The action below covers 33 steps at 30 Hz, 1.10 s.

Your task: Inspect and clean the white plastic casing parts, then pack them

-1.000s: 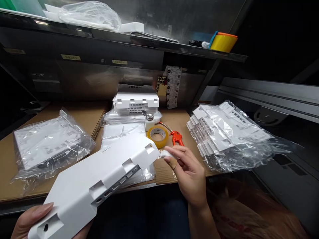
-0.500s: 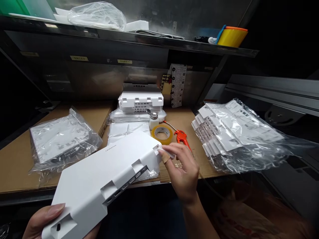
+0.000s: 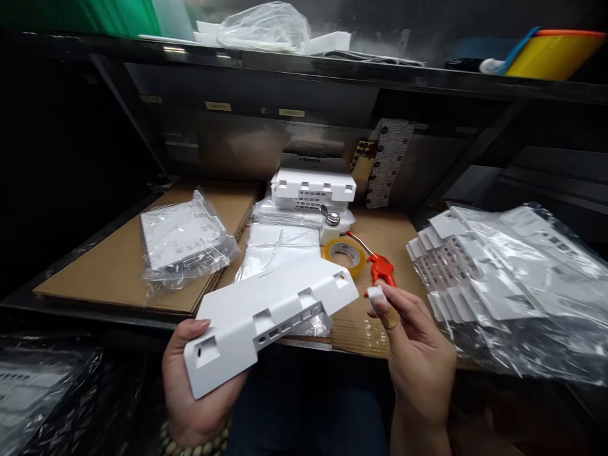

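Observation:
My left hand (image 3: pixel 199 373) grips the near left end of a white plastic housing (image 3: pixel 261 310), thumb on top and palm underneath. The housing is tilted, with square recesses and a row of port cutouts along the edge facing me. Apart from its right end, my right hand (image 3: pixel 418 342) pinches a small folded white wipe or pad (image 3: pixel 376 296) between thumb and fingers; its exact kind I cannot make out. A bandage is on the right thumb. Just beyond the right hand lies a red air blow gun (image 3: pixel 381 269), beside a roll of yellow tape (image 3: pixel 346 254).
A white pump bottle (image 3: pixel 331 231) stands behind the tape. Stacked white housings (image 3: pixel 313 187) are at the back, above clear bags (image 3: pixel 280 244). Bagged housings lie left (image 3: pixel 183 234) and right (image 3: pixel 494 272) on cardboard. A metal shelf (image 3: pixel 285 66) crosses above.
My right hand has moved away from the housing's right corner, and the white piece in its fingers now shows. The housing is turned, its edge more toward me. The view has swung left.

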Tool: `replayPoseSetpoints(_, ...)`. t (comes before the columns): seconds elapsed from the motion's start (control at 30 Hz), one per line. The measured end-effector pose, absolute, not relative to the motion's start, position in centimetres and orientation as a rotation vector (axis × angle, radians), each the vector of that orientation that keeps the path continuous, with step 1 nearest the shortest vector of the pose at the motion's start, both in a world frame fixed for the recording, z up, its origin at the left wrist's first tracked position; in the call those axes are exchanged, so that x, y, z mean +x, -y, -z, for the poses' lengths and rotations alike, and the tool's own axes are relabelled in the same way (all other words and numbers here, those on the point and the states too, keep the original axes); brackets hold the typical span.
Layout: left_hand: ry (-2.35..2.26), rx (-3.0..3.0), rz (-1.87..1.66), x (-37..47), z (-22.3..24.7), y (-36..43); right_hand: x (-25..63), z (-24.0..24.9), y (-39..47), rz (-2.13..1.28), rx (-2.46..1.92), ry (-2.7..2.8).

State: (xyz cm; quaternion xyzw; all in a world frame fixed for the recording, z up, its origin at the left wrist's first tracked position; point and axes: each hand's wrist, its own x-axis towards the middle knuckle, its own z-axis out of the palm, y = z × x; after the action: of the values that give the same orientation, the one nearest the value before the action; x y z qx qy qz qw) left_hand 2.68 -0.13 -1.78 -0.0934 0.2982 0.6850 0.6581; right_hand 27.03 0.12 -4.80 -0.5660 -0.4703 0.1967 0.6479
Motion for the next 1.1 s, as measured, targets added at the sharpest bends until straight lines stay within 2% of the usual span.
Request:
replayPoseSetpoints(0.2, -0.808, -0.242, -1.534, 4.0, 1.1, -0.4, 27.0, 7.2, 1.2, -0.675, -1.319, 0.899)
replayPoseSetpoints(0.37, -0.800, -0.248, -1.541, 4.5, 1.0, -0.4, 26.0, 6.5, 1.9, -0.861, -1.225, 0.925)
replayPoseSetpoints(0.63, -0.868, -0.214, -1.639, 6.2, 0.6, 0.5, 19.7, 4.1, 1.9, -0.505, -1.112, 1.471)
replayPoseSetpoints(1.1, -0.884, -0.239, -1.633, 6.7, 0.7, 0.6, 19.5, 4.5, 1.7, -0.319, -1.138, 1.508)
